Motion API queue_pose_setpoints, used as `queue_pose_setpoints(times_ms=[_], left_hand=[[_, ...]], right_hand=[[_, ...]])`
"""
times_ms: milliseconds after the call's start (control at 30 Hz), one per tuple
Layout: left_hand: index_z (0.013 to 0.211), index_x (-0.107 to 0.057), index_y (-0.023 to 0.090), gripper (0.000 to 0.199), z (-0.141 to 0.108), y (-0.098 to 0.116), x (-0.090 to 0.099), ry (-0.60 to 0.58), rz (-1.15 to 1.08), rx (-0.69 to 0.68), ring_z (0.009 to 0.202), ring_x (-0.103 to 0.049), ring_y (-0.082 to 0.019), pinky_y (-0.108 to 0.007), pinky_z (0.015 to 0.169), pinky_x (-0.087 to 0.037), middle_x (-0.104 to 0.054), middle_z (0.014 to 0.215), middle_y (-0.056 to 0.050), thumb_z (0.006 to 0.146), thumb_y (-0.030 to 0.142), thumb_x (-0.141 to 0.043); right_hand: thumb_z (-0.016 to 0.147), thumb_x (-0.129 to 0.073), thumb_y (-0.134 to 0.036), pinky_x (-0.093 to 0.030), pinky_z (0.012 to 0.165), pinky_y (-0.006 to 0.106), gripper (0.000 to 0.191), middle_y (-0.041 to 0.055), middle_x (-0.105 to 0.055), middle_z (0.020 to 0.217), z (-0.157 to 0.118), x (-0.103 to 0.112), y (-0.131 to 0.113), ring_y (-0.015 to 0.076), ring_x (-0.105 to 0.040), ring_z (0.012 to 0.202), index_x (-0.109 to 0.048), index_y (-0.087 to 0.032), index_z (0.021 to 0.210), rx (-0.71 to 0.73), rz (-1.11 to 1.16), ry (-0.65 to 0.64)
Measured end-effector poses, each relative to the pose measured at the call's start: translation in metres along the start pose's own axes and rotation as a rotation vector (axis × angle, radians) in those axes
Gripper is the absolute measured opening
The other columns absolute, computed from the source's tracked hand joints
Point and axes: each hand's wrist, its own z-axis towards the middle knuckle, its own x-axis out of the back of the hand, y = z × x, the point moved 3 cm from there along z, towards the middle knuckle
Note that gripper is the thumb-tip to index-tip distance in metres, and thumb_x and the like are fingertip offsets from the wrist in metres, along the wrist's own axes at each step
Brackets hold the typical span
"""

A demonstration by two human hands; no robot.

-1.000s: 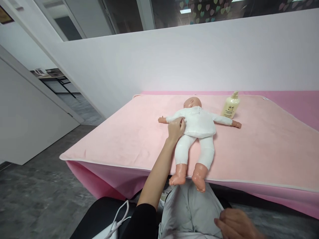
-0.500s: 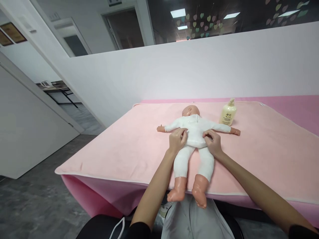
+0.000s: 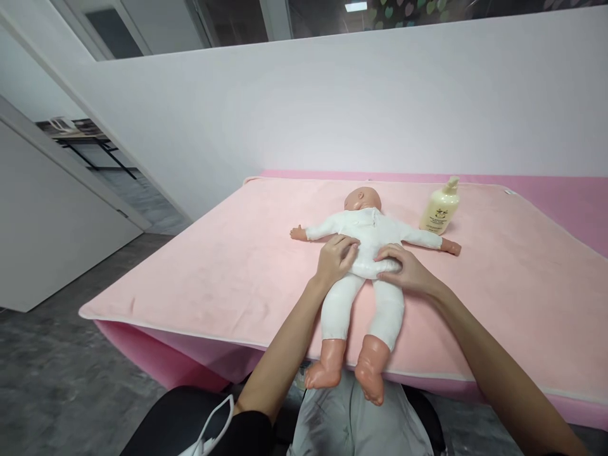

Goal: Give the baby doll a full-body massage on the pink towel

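A baby doll [image 3: 368, 231] in a white long-sleeved top and white leggings lies stretched out on a pink blanket [image 3: 213, 266], its head turned to the side and its bare feet hanging past the front edge. At the left side of its waist, my left hand [image 3: 336, 258] is closed, with fingertips and thumb gathered on the white top. My right hand [image 3: 403, 269] rests at the right side of the lower torso, its thumb and fingers apart over the hem.
A pale yellow pump bottle [image 3: 439, 209] stands on the blanket beyond the doll's right-hand arm. Behind the table rises a white wall [image 3: 332, 107]. A door [image 3: 57, 215] is at the left, and a white cable [image 3: 216, 421] lies by my left sleeve.
My right hand has opened from a pinch on the top, its thumb and fingers now spread. My left hand stays at the waist. The camera view has tilted down.
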Motion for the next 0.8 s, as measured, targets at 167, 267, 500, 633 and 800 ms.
queue_pose_setpoints(times_ms=[167, 267, 500, 633, 800], left_hand=[[0.104, -0.064, 0.021, 0.03, 0.0, -0.004, -0.007, -0.167, -0.117, 0.099, 0.096, -0.059, -0.017, -0.03, 0.087, -0.045, -0.065, 0.101, -0.004, 0.078, 0.036, -0.059], [0.102, -0.066, 0.02, 0.029, -0.001, -0.006, -0.011, -0.243, -0.116, 0.152, 0.097, -0.061, -0.018, -0.03, 0.088, -0.045, -0.067, 0.104, -0.004, 0.076, 0.033, -0.062], [0.082, -0.072, 0.018, 0.015, 0.002, -0.01, -0.014, -0.205, -0.122, 0.197, 0.08, -0.065, -0.017, -0.026, 0.073, -0.048, -0.072, 0.085, -0.003, 0.075, 0.025, -0.061], [0.082, -0.073, 0.018, 0.015, 0.002, -0.01, -0.012, -0.214, -0.139, 0.18, 0.077, -0.065, -0.016, -0.024, 0.071, -0.047, -0.072, 0.085, -0.003, 0.075, 0.027, -0.062], [0.088, -0.072, 0.021, 0.03, 0.002, -0.011, -0.007, -0.261, 0.0, 0.178, 0.066, -0.062, -0.014, -0.025, 0.064, -0.043, -0.072, 0.077, -0.001, 0.085, 0.037, -0.048]], right_hand=[[0.065, -0.071, -0.033, -0.046, 0.079, 0.032, 0.016, 0.006, -0.061, 0.086, 0.0, 0.0, 0.011, 0.018, -0.056, 0.087, -0.07, -0.019, 0.072, -0.102, 0.134, 0.102], [0.061, -0.074, -0.034, -0.047, 0.08, 0.032, 0.02, 0.0059, -0.062, 0.087, 0.0, -0.002, 0.011, 0.018, -0.057, 0.087, -0.072, -0.02, 0.075, -0.129, 0.134, 0.067], [0.066, -0.069, -0.036, -0.046, 0.089, 0.035, 0.031, 0.0073, -0.064, 0.103, 0.008, 0.004, 0.028, 0.0186, -0.06, 0.095, -0.068, -0.018, 0.091, -0.243, 0.36, 0.426], [0.063, -0.069, -0.024, -0.04, 0.099, 0.036, 0.037, 0.0076, -0.061, 0.113, 0.02, -0.001, 0.03, 0.02, -0.056, 0.106, -0.067, -0.016, 0.1, -0.25, 0.118, 0.37], [0.065, -0.064, -0.015, -0.047, 0.082, 0.031, 0.01, 0.0045, -0.068, 0.082, 0.035, -0.004, 0.028, 0.0172, -0.063, 0.08, -0.068, -0.015, 0.074, -0.35, -0.035, 0.249]])
